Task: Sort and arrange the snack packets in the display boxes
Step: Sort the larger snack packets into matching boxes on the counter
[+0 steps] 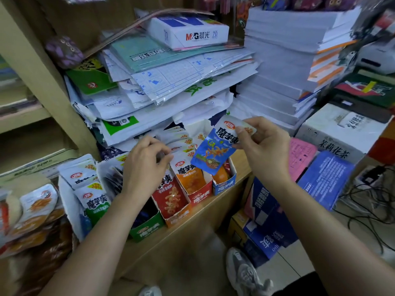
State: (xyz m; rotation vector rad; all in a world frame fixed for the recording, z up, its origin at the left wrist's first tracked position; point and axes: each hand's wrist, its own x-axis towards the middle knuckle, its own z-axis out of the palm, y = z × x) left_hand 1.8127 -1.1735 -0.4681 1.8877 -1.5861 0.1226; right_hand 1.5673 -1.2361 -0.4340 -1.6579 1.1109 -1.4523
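Head view, the only one. Right hand [263, 144]: pinching blue packet [213, 154] by its white top, thumb in front, fingers behind. Packet hanging tilted over blue box [224, 184] and orange box [202, 198]; contact with either unclear. Left hand [145, 159]: fingers curled over packet tops behind red box [177, 214]; whether pinching one, impossible to tell. Boxes: four in a slanted row on counter [213, 212], side by side, with green box [147, 229] nearest, then red, orange, and blue farthest. Contents: red packet [171, 195] upright at front of red box. Orange packet [190, 176] upright at front of orange box, more white tops filed behind. Something orange showing inside blue box, kind unclear. Green box interior mostly hidden by left forearm. Left of row: green packet [94, 208] and others standing loosely in white box [70, 201], not squared. Farther left: heap [36, 206] of mixed packets, unsorted. Behind: paper stack [277, 71] and ream [192, 30] atop plastic sleeves. At right: cartons [333, 133]. Below: shoe [243, 272]. Progress, by judgement: roughly midway, with red and orange boxes stocked and matched by colour. Blue packet in hand apparently bound for blue box, not yet placed. Left to do: seating of blue packet, check of orange item in blue box, filing of heap and white-box packets, straightening of rows.
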